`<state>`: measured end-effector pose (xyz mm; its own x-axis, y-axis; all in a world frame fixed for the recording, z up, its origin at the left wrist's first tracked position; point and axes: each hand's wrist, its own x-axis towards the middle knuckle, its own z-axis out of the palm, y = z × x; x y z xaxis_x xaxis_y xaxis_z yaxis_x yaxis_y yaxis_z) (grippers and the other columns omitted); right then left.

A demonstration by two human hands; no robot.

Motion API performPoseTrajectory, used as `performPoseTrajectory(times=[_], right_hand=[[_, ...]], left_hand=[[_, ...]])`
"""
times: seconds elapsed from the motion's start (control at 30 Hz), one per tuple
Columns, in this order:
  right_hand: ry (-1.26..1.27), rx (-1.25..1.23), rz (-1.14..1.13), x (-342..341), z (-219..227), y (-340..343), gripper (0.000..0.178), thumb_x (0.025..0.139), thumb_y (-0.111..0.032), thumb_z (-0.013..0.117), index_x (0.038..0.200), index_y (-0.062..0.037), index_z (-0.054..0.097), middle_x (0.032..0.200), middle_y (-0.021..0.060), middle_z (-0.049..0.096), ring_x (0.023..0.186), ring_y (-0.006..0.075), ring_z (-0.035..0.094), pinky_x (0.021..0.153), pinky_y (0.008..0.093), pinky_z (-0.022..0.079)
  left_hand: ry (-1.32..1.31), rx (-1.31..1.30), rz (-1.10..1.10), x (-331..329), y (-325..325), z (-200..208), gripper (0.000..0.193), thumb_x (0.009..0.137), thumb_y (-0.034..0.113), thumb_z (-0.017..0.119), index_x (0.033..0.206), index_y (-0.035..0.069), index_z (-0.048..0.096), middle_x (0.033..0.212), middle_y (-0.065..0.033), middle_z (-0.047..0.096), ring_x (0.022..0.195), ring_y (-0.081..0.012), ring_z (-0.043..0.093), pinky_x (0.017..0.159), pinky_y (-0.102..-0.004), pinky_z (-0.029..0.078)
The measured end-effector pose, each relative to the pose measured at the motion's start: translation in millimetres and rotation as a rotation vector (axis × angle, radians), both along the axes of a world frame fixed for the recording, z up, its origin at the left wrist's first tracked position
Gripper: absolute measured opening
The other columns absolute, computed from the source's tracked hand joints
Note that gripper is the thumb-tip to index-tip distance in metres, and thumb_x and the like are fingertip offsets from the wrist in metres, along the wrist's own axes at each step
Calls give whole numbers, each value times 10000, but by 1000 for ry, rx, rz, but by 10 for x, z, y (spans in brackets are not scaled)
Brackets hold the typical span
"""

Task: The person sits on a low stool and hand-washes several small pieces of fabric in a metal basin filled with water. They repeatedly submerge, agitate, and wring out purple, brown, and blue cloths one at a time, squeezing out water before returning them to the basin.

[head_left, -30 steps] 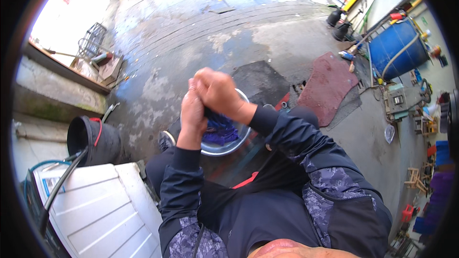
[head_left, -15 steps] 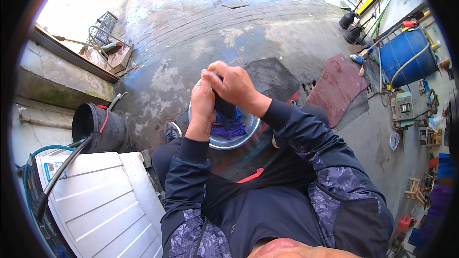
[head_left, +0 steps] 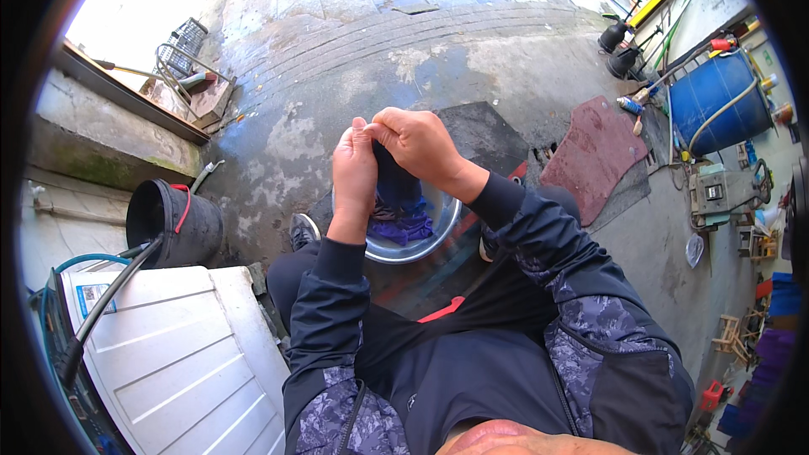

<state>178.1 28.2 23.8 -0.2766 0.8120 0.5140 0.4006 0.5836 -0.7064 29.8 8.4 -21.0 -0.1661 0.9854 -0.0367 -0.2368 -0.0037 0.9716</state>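
Both hands are raised together over a round metal basin [head_left: 438, 232] on the wet concrete ground between my legs. My left hand [head_left: 354, 173] and my right hand [head_left: 417, 145] each grip the top of a dark blue wet cloth [head_left: 396, 194], which hangs down from my fingers into the basin. More of the purple-blue cloth lies bunched in the bottom of the basin. My dark sleeves come up from the lower edge, and one shoe [head_left: 302, 229] shows left of the basin.
A black bucket [head_left: 171, 223] with a red handle stands at the left beside a white washing machine lid [head_left: 177, 362] with hoses. A dark mat [head_left: 493, 139] and a reddish mat [head_left: 594, 156] lie beyond the basin. A blue barrel [head_left: 716, 101] and clutter line the right.
My hands have lifted the cloth higher out of the basin and shifted grip near its top; the view has tilted slightly, showing more of the ground ahead.
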Motion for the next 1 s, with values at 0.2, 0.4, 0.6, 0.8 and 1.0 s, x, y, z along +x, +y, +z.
performPoseTrajectory(times=[0.2,0.4,0.6,0.8,1.0], right_hand=[[259,-47,-158,96,235,67,208,1031,-220,764,991,-17,745,763,161,708,655,260,707,618,365,535],[89,82,11,-114,91,-244,163,1001,-211,758,994,-49,739,826,188,728,735,398,727,653,428,564],[116,32,-216,-193,-107,-116,162,1026,-233,718,1034,-73,742,835,215,734,749,414,741,614,437,568],[47,226,11,-291,-49,-289,122,987,-184,739,952,-68,725,777,191,678,687,386,700,626,457,543],[114,100,-226,-248,-85,-84,140,994,-238,729,960,-102,715,760,166,710,689,383,726,622,475,568]], left_hand=[[563,-24,1,40,7,-192,649,1176,530,421,959,-6,717,863,-102,740,851,-195,673,796,-385,527],[-464,-208,-151,41,58,-126,542,1181,505,438,991,59,678,906,6,668,818,-118,617,729,-329,519],[-586,-303,-140,141,-49,-86,596,1145,552,495,1374,19,634,1280,-124,712,1165,-230,698,995,-365,588],[-920,50,-510,-2,2,-118,466,1171,521,441,873,188,574,851,-6,615,844,-158,634,751,-355,553],[-651,-341,-74,85,-114,-121,457,1142,520,522,1249,96,656,1193,-85,726,1129,-228,703,981,-404,603]])
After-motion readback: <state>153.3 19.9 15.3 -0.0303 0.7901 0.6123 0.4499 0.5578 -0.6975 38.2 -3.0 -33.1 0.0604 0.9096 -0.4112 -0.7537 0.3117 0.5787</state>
